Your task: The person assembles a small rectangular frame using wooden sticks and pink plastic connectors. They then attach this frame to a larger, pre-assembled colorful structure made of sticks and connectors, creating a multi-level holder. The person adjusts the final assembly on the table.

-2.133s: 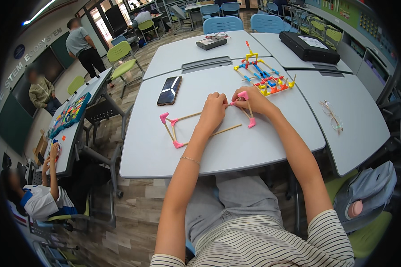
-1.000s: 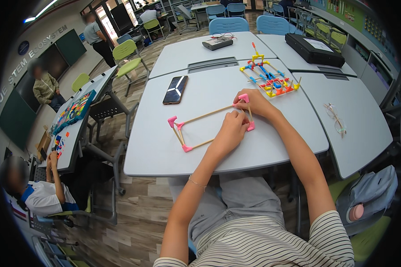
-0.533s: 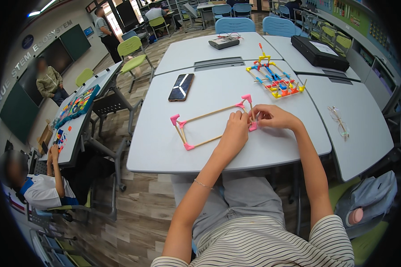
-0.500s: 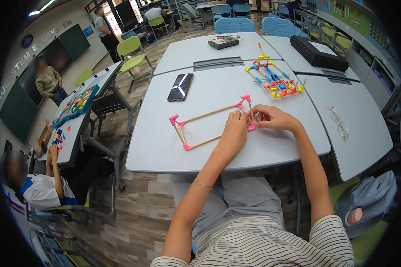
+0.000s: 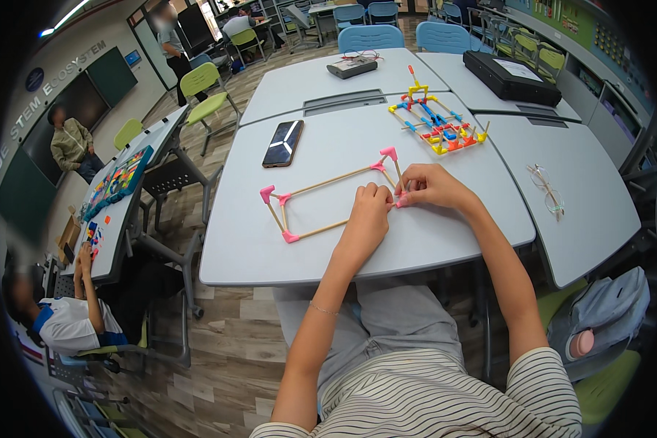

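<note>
A rectangular stick frame [image 5: 332, 182] with pink joints lies in the middle of the near surface [image 5: 259, 263], a short upright piece rising at each end. The left hand [image 5: 366, 219] has its fingers drawn together on the right end of the near stick [image 5: 323, 228]. The right hand [image 5: 436, 187] pinches the pink corner joint [image 5: 400, 201] at the frame's near right, its fingers closed, just beside the left hand. Beyond the frame, a phone [image 5: 282, 144] lies to the left and a multicoloured stick model [image 5: 445, 132] stands to the right. Eyeglasses [image 5: 549, 191] rest farther right.
</note>
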{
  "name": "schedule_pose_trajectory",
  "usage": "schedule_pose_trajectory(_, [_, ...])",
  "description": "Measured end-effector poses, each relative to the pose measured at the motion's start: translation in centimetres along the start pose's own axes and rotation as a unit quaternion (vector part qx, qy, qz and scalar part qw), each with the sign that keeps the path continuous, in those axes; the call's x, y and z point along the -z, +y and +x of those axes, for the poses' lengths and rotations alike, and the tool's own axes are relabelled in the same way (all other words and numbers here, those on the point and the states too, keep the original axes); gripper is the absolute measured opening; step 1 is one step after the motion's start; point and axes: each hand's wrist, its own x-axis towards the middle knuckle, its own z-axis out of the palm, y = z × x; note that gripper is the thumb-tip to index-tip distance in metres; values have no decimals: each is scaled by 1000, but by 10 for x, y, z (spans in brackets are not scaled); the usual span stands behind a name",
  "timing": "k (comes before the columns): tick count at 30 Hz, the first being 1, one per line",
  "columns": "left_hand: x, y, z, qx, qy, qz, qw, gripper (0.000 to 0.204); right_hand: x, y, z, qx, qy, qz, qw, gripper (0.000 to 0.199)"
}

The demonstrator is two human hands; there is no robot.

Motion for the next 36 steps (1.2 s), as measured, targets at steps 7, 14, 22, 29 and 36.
schedule_pose_trajectory(7, [3,3,-5,1,6,-29,1000,5,0,0,2,7,2,-19,1000,22])
schedule_pose_trajectory(14, [-8,-1,-5,-10,51,-3,999,7,-3,-3,2,-1,9,-34,999,21])
schedule_pose_trajectory(22, [29,26,-24,-23,165,20,986,20,-2,-8,1,-39,3,-23,999,23])
schedule_pose_trajectory(29, [109,-23,-66,143,463,-77,872,39,-3,-2,6,-46,38,63,996,56])
schedule_pose_trajectory(36, [97,-144,-45,247,315,-388,830,69,-28,32,39,-22,182,334,925,85])
